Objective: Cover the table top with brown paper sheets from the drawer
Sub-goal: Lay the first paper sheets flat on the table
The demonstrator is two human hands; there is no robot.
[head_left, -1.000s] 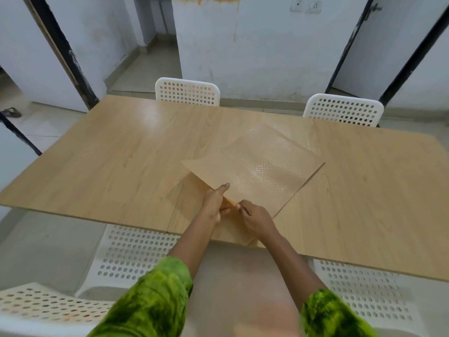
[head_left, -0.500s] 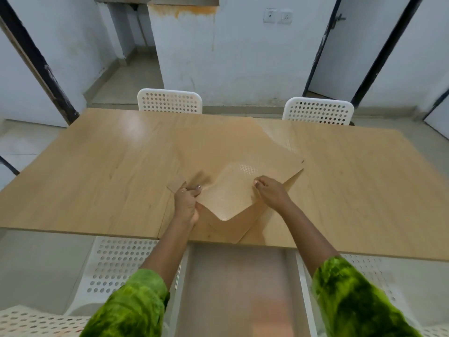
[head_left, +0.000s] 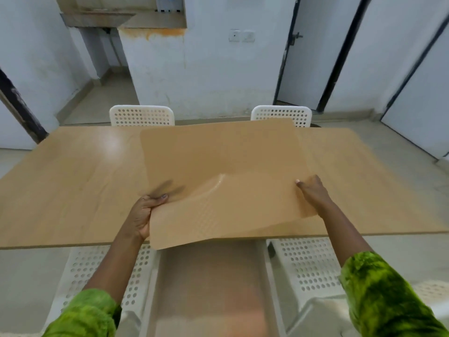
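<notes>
We hold a brown paper sheet [head_left: 226, 171] spread above the table [head_left: 73, 181]; our left hand [head_left: 143, 215] pinches its near-left edge, our right hand [head_left: 313, 193] grips its right edge, the near corner overhanging the open drawer [head_left: 211, 288]

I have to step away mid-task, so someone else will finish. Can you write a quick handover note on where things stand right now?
Left hand: gripping the left edge of the brown paper sheet.
Right hand: holding the sheet's right edge.
The sheet is unfolded and held over the middle of the table; its near edge hangs past the table's near edge, and it bulges in the middle, so it is not laid flat yet.
Done: one sheet is out and opened.
Left: lay this sheet flat, then cover the bare wood on both sides with more sheets.
</notes>
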